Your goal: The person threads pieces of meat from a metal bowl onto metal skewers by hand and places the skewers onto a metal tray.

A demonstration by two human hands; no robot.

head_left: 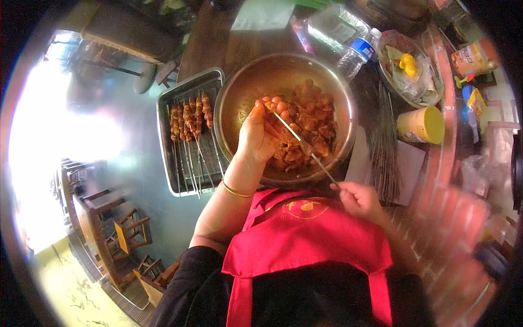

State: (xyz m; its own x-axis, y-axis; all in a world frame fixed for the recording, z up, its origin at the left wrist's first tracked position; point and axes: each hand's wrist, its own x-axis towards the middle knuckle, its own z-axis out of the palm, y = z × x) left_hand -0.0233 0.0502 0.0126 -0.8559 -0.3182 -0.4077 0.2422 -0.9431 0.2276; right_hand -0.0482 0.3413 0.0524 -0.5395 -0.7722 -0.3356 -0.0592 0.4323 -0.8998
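Observation:
A wide metal bowl (231, 87) holds chunks of red-brown marinated meat (316, 117). Over it, my left hand (259, 133) is closed, its sauce-stained fingers pinched at the upper end of a thin skewer (322, 168). What they pinch looks like a piece of meat, mostly hidden by the fingers. My right hand (358, 199) grips the skewer's lower end just beyond the bowl's near rim. The skewer slants up and left between both hands, and a small piece appears partway along it. Left of the bowl, several loaded meat skewers (188, 117) lie in a metal tray (163, 158).
A bundle of bare skewers (385, 158) lies right of the bowl, beside a yellow-lidded tub (422, 125). Behind are a water bottle (359, 52), a plastic container (335, 24) and a basket (427, 98) with plastic bags. Wooden chairs (131, 231) stand on the floor at left.

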